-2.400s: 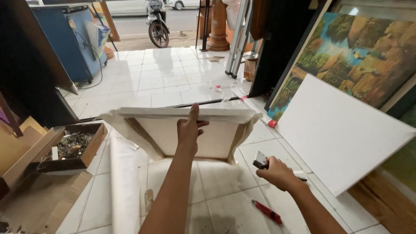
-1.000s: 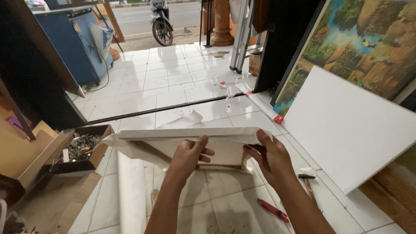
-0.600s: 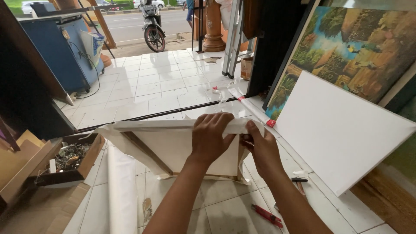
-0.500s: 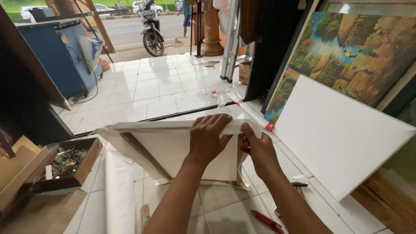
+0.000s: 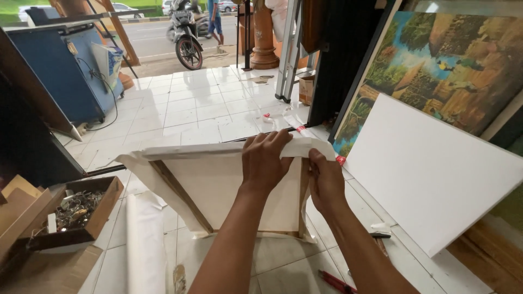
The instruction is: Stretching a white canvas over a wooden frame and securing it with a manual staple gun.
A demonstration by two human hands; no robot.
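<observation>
The wooden stretcher frame (image 5: 229, 190) stood upright on the tiled floor (image 5: 201, 109), draped in loose white canvas (image 5: 218, 152). At the frame's upper right corner, the left hand (image 5: 265, 160) lay curled over the top edge, pressing the canvas down, while the right hand (image 5: 326, 179) pinched the folded cloth just beside it.

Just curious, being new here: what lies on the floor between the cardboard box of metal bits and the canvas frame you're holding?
A rolled white canvas lies on the tiles there, seen in the head view.
</observation>
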